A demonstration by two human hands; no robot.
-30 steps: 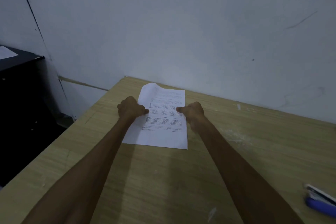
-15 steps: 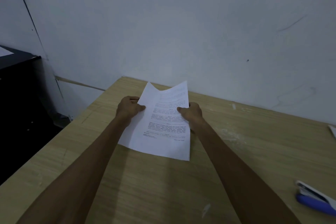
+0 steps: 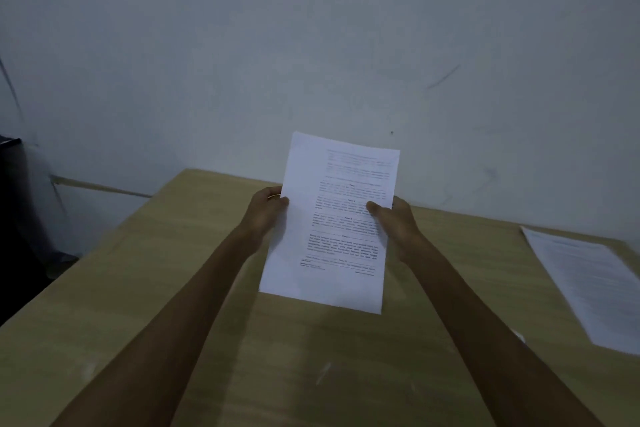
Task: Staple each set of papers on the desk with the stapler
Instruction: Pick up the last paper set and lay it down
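Fingers (image 3: 375, 209) of both hands around papers (image 3: 332, 236)

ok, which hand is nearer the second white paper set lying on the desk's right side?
Right. The right hand grips the held printed sheets' right edge, on that side; the left hand grips their left edge, farther from the white paper set.

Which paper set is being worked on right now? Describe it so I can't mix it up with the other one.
On the wooden desk by the wall, find the two forearms reaching forward. Between the left hand and right hand is a printed paper set, gripped by its side edges and raised. The other set lies flat at the right edge.
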